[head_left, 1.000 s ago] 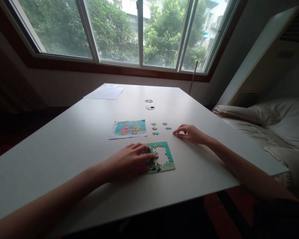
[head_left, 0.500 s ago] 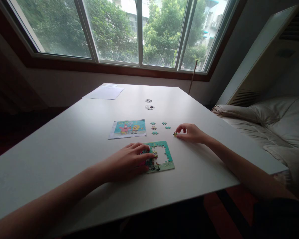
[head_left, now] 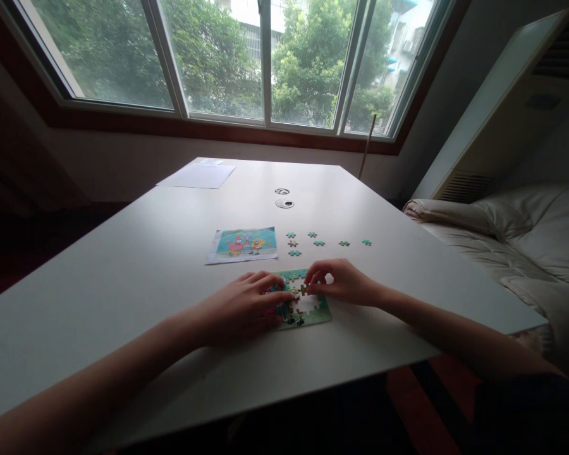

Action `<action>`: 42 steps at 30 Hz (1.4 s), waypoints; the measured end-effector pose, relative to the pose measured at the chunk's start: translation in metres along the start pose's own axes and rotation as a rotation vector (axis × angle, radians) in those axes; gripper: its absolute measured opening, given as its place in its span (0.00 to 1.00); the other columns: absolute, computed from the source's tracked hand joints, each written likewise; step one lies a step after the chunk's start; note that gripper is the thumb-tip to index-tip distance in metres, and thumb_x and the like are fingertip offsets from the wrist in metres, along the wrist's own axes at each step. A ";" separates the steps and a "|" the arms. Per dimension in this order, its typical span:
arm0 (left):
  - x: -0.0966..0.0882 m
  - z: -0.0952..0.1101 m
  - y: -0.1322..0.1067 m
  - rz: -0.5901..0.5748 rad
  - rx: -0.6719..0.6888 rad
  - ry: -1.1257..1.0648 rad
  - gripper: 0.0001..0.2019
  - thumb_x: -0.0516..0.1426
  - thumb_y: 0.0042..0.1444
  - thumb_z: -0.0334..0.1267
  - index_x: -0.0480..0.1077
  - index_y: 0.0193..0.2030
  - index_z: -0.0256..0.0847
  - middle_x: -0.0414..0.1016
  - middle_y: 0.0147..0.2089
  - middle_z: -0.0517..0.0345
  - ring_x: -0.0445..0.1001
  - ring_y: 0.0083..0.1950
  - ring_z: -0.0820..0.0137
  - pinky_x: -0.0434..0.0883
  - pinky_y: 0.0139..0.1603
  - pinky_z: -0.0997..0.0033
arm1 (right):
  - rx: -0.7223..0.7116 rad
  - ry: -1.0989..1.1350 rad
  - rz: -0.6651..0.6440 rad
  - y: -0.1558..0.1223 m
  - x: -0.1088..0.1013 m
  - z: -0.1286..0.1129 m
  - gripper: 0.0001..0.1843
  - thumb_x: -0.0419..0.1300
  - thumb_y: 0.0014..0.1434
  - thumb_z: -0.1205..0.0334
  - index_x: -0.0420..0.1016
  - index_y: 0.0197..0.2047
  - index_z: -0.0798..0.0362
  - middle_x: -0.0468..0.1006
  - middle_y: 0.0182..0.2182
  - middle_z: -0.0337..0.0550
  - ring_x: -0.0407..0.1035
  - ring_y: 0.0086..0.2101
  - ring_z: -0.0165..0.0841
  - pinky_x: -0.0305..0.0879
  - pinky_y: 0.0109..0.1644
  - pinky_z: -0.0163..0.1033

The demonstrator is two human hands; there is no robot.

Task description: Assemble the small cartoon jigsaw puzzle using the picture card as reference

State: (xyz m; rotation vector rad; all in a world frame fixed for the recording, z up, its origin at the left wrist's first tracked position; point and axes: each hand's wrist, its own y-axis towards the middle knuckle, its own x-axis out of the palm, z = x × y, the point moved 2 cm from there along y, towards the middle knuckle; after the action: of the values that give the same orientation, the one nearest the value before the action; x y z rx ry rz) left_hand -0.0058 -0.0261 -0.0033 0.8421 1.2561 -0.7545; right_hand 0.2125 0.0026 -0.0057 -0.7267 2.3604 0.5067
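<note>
A small partly built jigsaw puzzle [head_left: 313, 311] with a teal border lies near the front of the white table [head_left: 146, 265]. My left hand [head_left: 239, 309] rests flat on its left half, fingers stretched out. My right hand [head_left: 344, 282] is over the puzzle's right side, its fingertips pinched on a small yellowish puzzle piece [head_left: 304, 290] held above the hole in the middle. Several loose teal pieces [head_left: 318, 242] lie behind the puzzle. A colourful cartoon reference picture [head_left: 243, 245] lies to their left.
A sheet of paper [head_left: 196, 175] lies at the table's far left. Two small round objects [head_left: 284, 203] sit at mid-table. Large windows run behind the table. A bed with pale bedding [head_left: 516, 234] stands to the right, close to the table's edge.
My right hand picked up a piece from the right of the loose pieces and carried it left and nearer, over the puzzle. Two loose pieces it had covered now show. My left hand stayed put.
</note>
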 end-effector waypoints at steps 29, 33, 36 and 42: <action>0.004 -0.003 -0.001 0.002 -0.001 -0.003 0.19 0.51 0.61 0.41 0.59 0.59 0.52 0.64 0.55 0.51 0.65 0.52 0.58 0.64 0.52 0.55 | -0.266 -0.378 0.042 -0.006 0.012 -0.004 0.05 0.58 0.57 0.65 0.76 0.34 0.52 0.76 0.31 0.43 0.66 0.34 0.32 0.63 0.41 0.37; 0.005 -0.003 -0.001 0.005 -0.006 0.005 0.19 0.50 0.61 0.41 0.59 0.59 0.52 0.64 0.55 0.51 0.65 0.52 0.58 0.64 0.52 0.55 | -0.280 -0.396 0.034 -0.007 0.012 -0.004 0.06 0.58 0.57 0.64 0.76 0.34 0.52 0.76 0.32 0.44 0.66 0.35 0.33 0.63 0.41 0.38; 0.003 -0.002 -0.001 0.007 -0.005 0.010 0.19 0.50 0.61 0.41 0.59 0.59 0.52 0.64 0.55 0.51 0.65 0.51 0.58 0.65 0.51 0.55 | -0.278 -0.392 0.033 -0.007 0.012 -0.004 0.06 0.58 0.58 0.63 0.77 0.34 0.51 0.77 0.32 0.44 0.66 0.35 0.33 0.63 0.41 0.38; 0.001 -0.003 -0.001 -0.010 0.007 0.026 0.20 0.51 0.61 0.40 0.58 0.60 0.53 0.64 0.55 0.50 0.66 0.51 0.58 0.65 0.52 0.56 | -0.269 -0.377 0.034 -0.007 0.006 -0.003 0.06 0.59 0.57 0.62 0.77 0.36 0.51 0.78 0.32 0.43 0.65 0.35 0.33 0.63 0.42 0.38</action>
State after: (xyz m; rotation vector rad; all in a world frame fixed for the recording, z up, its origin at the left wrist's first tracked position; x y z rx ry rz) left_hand -0.0083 -0.0244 -0.0046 0.8542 1.2818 -0.7584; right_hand 0.2112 -0.0063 -0.0085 -0.6434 1.9763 0.9042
